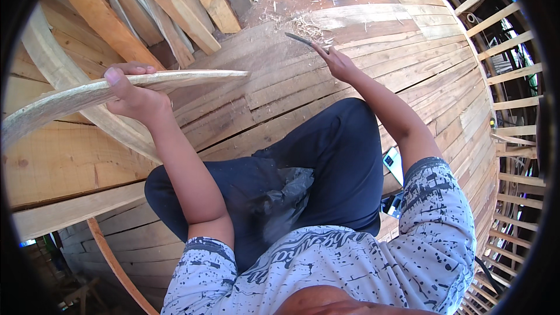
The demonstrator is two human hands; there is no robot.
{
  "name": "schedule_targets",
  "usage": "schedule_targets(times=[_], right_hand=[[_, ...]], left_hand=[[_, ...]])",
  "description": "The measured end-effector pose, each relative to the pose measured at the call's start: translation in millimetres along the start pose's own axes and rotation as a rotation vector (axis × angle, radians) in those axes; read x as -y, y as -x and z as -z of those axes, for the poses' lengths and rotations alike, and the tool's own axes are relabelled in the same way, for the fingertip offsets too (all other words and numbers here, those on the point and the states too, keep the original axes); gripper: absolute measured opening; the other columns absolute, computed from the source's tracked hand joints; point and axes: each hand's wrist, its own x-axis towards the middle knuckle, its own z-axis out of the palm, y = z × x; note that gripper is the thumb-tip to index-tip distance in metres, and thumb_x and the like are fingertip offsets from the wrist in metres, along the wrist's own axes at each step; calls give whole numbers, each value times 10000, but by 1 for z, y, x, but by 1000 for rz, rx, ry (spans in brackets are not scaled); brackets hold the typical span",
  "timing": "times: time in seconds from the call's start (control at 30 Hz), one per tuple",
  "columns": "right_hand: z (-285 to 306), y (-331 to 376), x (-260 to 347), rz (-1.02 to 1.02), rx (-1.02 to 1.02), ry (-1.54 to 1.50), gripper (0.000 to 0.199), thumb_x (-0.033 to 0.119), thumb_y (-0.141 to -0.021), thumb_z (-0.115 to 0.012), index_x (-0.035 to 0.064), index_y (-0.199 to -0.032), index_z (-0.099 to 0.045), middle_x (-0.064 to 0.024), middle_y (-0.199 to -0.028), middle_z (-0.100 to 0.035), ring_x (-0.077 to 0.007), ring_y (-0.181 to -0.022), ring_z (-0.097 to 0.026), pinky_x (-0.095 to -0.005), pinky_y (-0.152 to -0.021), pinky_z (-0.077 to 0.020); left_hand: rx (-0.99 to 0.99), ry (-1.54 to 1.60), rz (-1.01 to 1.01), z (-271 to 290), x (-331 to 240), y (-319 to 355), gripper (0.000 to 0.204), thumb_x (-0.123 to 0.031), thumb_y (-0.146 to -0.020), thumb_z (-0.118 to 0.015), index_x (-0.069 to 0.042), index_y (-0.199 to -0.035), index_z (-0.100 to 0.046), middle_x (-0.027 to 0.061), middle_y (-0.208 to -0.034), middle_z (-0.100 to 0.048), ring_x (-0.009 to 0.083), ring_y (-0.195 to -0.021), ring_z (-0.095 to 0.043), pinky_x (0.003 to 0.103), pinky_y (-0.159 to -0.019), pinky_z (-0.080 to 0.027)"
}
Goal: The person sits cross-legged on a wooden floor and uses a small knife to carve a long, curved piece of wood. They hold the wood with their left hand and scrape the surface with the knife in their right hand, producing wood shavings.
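My left hand [140,98] is wrapped round a long, curved, pale wooden strip [198,77]. One end of the strip tapers to a point in front of me, and the other runs off at the left rim. Ahead and to the right, my right hand [341,64] grips a knife [299,39] with a dark blade. Its blade points left and away from me, apart from the strip, over the plank floor near a scatter of wood shavings [306,24]. Most of the handle is hidden in my fist.
Upright timbers [175,9] stand at the far left, beside another curved wooden rib [76,81]. I sit cross-legged on the plank floor [431,76], a crumpled dark plastic bag [286,201] in my lap. By my right knee lies a white phone-like object [394,163]. A slatted wooden frame [516,73] edges the right side.
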Motion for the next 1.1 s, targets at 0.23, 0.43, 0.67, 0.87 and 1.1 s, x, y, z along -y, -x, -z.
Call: schedule_targets(times=[0.23, 0.43, 0.67, 0.87, 1.1], right_hand=[[41, -69, 129, -527, -360, -607, 912, -27, -800, -535, 20, -1529, 11, -354, -1123, -529, -449, -958, -602, -488, -863, -467], [-14, -70, 172, -1148, -463, -836, 1015, 19, -815, -639, -26, -1496, 111, -350, -1224, -492, -440, -1108, -562, -457, -964, -457], [-52, -84, 144, -1517, -436, -1158, 1022, 69, -853, -636, -10, -1485, 164, -308, -1204, -530, -386, -999, -616, -413, -845, -522], [-114, -106, 101, -1297, -496, -1049, 1010, 5, -847, -576, 102, -1517, 174, -195, -979, -622, -236, -683, -617, -362, -543, -513], [-76, -115, 162, -913, -333, -1194, 1001, 0, -824, -560, 25, -1498, 179, -234, -1012, -597, -239, -615, -596, -356, -504, -499]], left_hand=[[156, 76, -95, -3, 6, 2, 479, -437, -838, -689, -45, -676, -467, 56, -561, -482, 183, -501, -516, 296, -501, -465], [101, 67, -35, 6, 11, 7, 466, -459, -838, -650, -52, -708, -466, 56, -573, -452, 191, -527, -497, 295, -505, -440], [-5, 8, 6, 18, 9, -7, 486, -507, -814, -672, -66, -792, -469, 56, -599, -455, 188, -522, -492, 291, -471, -437], [74, 147, 7, -8, 19, 2, 477, -488, -815, -691, -72, -792, -458, 44, -598, -459, 167, -512, -493, 274, -472, -432], [125, 88, -16, 1, 16, -3, 596, -646, -735, -724, -117, -831, -468, 16, -596, -456, 148, -514, -483, 255, -488, -435]])
